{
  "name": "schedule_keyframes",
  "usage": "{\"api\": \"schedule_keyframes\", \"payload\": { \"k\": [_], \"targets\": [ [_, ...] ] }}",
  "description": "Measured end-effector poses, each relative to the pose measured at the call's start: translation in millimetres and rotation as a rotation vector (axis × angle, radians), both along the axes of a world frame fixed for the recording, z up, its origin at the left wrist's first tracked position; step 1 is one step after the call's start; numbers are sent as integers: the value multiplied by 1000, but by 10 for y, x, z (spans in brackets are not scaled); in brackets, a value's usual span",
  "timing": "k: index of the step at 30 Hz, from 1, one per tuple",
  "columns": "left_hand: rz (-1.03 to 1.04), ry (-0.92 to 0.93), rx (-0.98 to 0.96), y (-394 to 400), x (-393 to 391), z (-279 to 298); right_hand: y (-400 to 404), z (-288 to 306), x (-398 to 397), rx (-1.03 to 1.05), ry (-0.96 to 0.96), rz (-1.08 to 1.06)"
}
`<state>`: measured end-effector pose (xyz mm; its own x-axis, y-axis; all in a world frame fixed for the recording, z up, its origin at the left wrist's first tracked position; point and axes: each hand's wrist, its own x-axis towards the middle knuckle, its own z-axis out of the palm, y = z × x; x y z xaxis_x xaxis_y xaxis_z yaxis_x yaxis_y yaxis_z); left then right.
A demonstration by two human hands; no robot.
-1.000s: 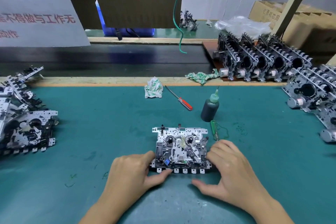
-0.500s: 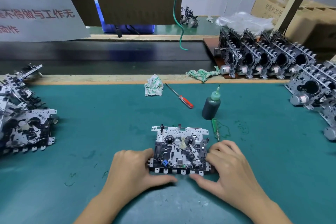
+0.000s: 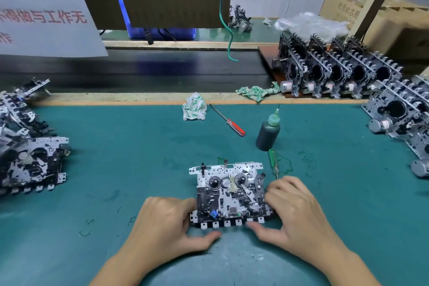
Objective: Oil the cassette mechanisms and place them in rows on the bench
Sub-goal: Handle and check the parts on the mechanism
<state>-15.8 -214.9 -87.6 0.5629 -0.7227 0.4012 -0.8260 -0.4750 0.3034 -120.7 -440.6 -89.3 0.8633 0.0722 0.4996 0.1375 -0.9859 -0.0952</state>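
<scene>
A metal cassette mechanism [image 3: 228, 193] lies flat on the green bench mat [image 3: 116, 158], near the front edge. My left hand [image 3: 167, 225] grips its left side, thumb along the front tabs. Gripping the right side is my right hand [image 3: 294, 213], its thumb at the front edge too. A dark oil bottle [image 3: 268, 132] with a green nozzle stands upright just behind and to the right. A thin green-handled tool [image 3: 273, 162] lies between the bottle and my right hand.
A pile of mechanisms [image 3: 25, 146] lies at the left. Rows of standing mechanisms [image 3: 336, 72] fill the back right, more at the right edge [image 3: 404, 118]. A red-handled screwdriver [image 3: 228, 121] and two crumpled rags [image 3: 194, 107] [image 3: 256, 91] lie near the back rail.
Both thumbs have drawn closer along the mechanism's front edge. The mechanism stays flat in the same spot; my view has tipped slightly.
</scene>
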Motion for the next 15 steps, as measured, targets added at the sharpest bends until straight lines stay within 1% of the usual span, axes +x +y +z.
{"api": "schedule_keyframes", "payload": {
  "k": [3,5,9,12,15],
  "targets": [
    [14,-56,3,14,28,-4,5,5,1,-28,-2,2],
    [39,-60,-4,15,34,-8,9,12,-5,4,10,22],
    [45,-2,-11,19,51,-27,21,17,-16,51,39,58],
    [0,20,24,24,76,5,34,17,-10,55,16,30],
    [-32,107,50,51,76,52,77,76,-5,100,67,3]
  ]
}}
